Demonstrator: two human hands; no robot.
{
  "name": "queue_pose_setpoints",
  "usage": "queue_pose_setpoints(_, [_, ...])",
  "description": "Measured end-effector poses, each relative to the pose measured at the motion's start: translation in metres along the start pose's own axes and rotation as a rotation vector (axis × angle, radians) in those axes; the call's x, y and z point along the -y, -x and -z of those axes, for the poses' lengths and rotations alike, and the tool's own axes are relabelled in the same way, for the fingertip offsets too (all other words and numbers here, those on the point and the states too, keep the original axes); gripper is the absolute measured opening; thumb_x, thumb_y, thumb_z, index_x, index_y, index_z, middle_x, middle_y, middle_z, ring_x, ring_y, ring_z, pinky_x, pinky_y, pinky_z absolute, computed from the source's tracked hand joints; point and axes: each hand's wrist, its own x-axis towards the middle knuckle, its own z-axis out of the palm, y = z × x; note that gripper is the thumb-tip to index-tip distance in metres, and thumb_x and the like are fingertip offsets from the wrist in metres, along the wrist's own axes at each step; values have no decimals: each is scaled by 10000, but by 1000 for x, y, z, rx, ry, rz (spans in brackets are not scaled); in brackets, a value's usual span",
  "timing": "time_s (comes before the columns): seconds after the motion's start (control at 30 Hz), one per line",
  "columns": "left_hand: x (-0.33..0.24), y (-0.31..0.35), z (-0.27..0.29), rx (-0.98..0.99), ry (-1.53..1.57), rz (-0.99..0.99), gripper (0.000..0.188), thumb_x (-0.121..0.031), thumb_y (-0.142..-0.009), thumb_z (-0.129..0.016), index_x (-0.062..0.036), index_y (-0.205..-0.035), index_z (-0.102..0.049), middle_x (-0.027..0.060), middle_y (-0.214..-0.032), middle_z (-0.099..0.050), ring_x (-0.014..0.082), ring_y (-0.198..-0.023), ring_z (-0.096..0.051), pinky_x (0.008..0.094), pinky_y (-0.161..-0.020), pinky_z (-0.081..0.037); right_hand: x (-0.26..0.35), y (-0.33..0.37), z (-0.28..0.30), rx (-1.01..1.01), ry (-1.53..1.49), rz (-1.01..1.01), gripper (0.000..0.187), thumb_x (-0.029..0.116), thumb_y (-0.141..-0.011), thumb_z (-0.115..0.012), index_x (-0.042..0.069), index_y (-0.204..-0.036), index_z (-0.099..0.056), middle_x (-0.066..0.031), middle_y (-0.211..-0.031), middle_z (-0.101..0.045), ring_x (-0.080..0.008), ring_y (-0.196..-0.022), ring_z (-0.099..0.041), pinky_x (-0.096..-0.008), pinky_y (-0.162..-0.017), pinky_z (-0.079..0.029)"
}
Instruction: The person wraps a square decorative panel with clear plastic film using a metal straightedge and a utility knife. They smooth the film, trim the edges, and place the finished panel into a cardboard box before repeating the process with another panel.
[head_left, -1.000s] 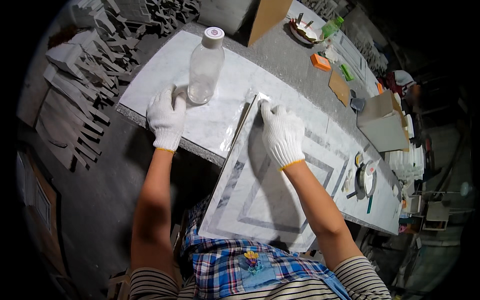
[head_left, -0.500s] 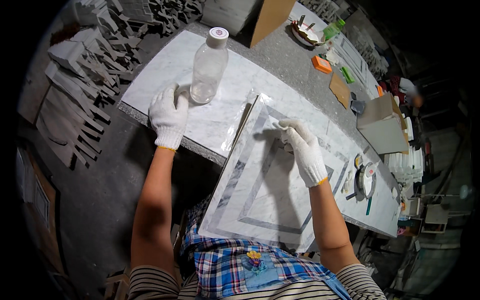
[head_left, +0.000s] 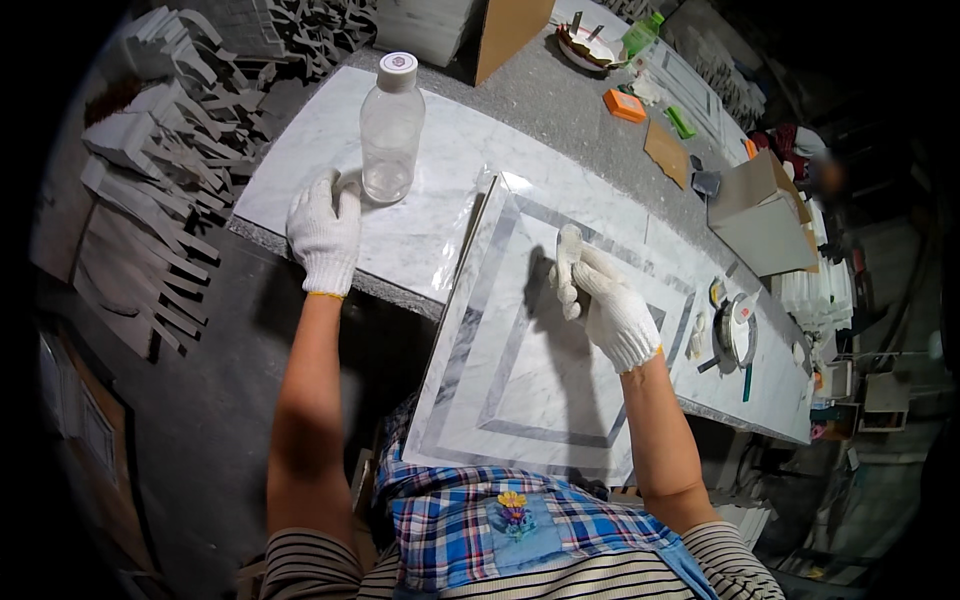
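Observation:
My left hand (head_left: 324,235), in a white knit glove, rests at the near edge of a pale marble slab (head_left: 300,130). Its thumb and fingers are slightly apart, beside a clear plastic bottle (head_left: 392,145) with a white cap. The bottle stands upright and looks almost empty. Over a square marble panel (head_left: 545,380) with grey inlaid bands, my right hand (head_left: 605,305) is raised, gloved too. Its fingers are bent together around a whitish shape that I cannot tell from the glove. A shadow of this hand falls across the panel, which juts over the bench edge toward my apron.
Across the grey stone bench (head_left: 520,110) lie an orange box (head_left: 624,105), a cardboard piece (head_left: 666,154), a bowl (head_left: 588,50) and a green bottle (head_left: 642,35). A tape roll (head_left: 735,335) sits right of the panel. An open carton (head_left: 755,220) stands farther right. Stone strips (head_left: 160,240) are piled left.
My right hand has turned, so its bent fingers now face left and the whitish shape points upward. My left hand stays by the bottle. The whole view has shifted slightly.

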Motion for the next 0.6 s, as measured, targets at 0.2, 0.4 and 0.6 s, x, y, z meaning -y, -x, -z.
queue_pose_setpoints(0.2, [-1, 2, 4, 13, -40, 1, 372, -336, -924, -674, -46, -1152, -724, 168, -1053, -737, 355, -1014, -670, 445, -920, -518, -6, -3, -2, -48, 173, 44, 248, 151, -990, -584, 26, -1192, -652, 16, -855, -613, -75, -718, -541, -248, -606, -456])
queue_pose_setpoints(0.4, [-8, 0, 10, 83, 143, 108, 539, -329, -857, -769, -46, -1300, -652, 182, -1185, -704, 326, -1084, -671, 439, -964, -518, -28, -30, -9, -381, 907, 647, 244, 207, -942, -627, 146, -1156, -725, -54, -897, -681, -229, -785, -665, -352, -669, -527])
queue_pose_setpoints(0.6, [-46, -12, 18, 151, 480, 184, 1215, -352, -616, -968, -144, -1600, -287, 246, -1440, -543, 383, -1196, -624, 444, -1059, -491, -19, -44, -39, -403, 1507, 715, 297, 229, -905, -639, 238, -1196, -701, -100, -919, -673, -309, -780, -676, -418, -681, -535])
